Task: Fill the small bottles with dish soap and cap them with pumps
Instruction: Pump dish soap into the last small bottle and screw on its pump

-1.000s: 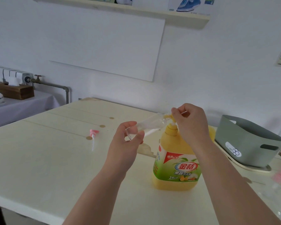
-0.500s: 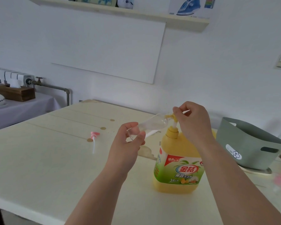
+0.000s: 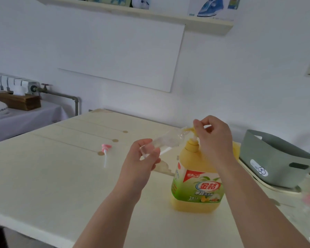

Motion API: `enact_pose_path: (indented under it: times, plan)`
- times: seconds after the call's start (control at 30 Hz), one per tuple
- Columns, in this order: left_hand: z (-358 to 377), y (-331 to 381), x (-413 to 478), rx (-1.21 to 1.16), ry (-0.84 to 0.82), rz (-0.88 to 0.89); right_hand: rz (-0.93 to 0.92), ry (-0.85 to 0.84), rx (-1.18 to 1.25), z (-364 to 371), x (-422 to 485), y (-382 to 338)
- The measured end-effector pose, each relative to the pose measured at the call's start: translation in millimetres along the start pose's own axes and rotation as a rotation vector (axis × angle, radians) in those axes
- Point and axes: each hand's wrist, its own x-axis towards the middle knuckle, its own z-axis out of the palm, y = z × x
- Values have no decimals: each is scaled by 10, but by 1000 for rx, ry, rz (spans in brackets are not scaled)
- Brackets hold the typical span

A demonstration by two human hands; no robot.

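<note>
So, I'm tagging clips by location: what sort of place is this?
Likely a home utility room or kitchen: a white ribbed radiator, a cream wall shelf holding a steam-iron box, and a yellow dish-soap jug on a cream plank table.

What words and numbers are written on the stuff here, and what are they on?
"金桔": big letters on the label of the soap jug.
"3": small, low on that label; the signs after it are blurred.
Red corner of that label: too small to read.
White sticker on the grey basket: a flower sign, no readable words.
Box with an iron picture: print too small.
</note>
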Motion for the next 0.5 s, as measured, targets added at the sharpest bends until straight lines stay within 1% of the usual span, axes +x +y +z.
enact_pose_path:
  times: [0.17,0.33,0.5]
  plan:
    - [-18,-7,14,-171,-44,-90,-18,-40,-37,-34,100,-51]
    - [-8,-53,41,-199,-51,-104,19,-28,19,17,45,32]
    - [7,-70,40,-202,-41,-119,12,-38,-35,68,21,74]
